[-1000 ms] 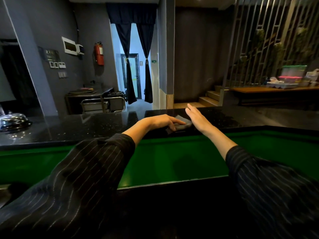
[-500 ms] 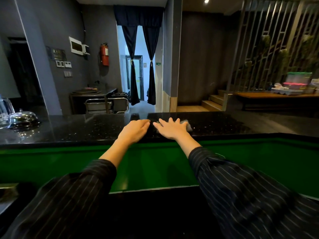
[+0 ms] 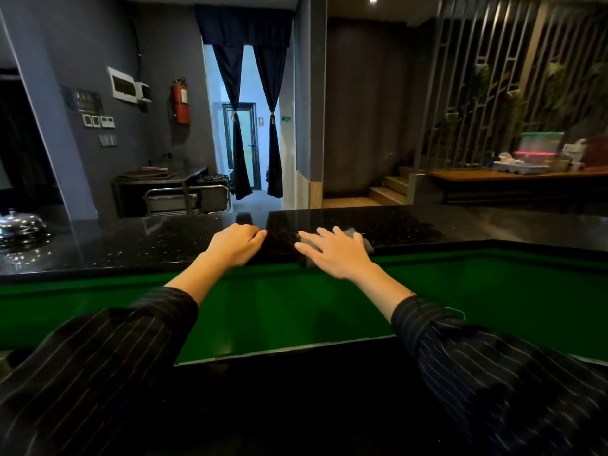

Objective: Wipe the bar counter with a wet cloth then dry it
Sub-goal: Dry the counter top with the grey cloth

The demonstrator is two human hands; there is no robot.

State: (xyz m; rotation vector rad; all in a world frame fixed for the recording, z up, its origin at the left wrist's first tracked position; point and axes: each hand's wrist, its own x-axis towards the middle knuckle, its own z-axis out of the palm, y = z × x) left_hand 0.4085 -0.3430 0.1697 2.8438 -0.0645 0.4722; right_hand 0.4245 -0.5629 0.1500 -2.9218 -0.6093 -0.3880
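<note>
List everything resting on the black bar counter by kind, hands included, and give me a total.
Hands: 2, the left hand and the right hand, both on the bar counter
Grey cloth: 1, under the right hand's spread fingers
Silver dome cover: 1, at the far left
Total: 4

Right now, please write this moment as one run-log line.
step: wipe | right hand: flat on small grey cloth | cloth: at near edge of black speckled bar counter | left hand: on counter, fingers curled
</note>
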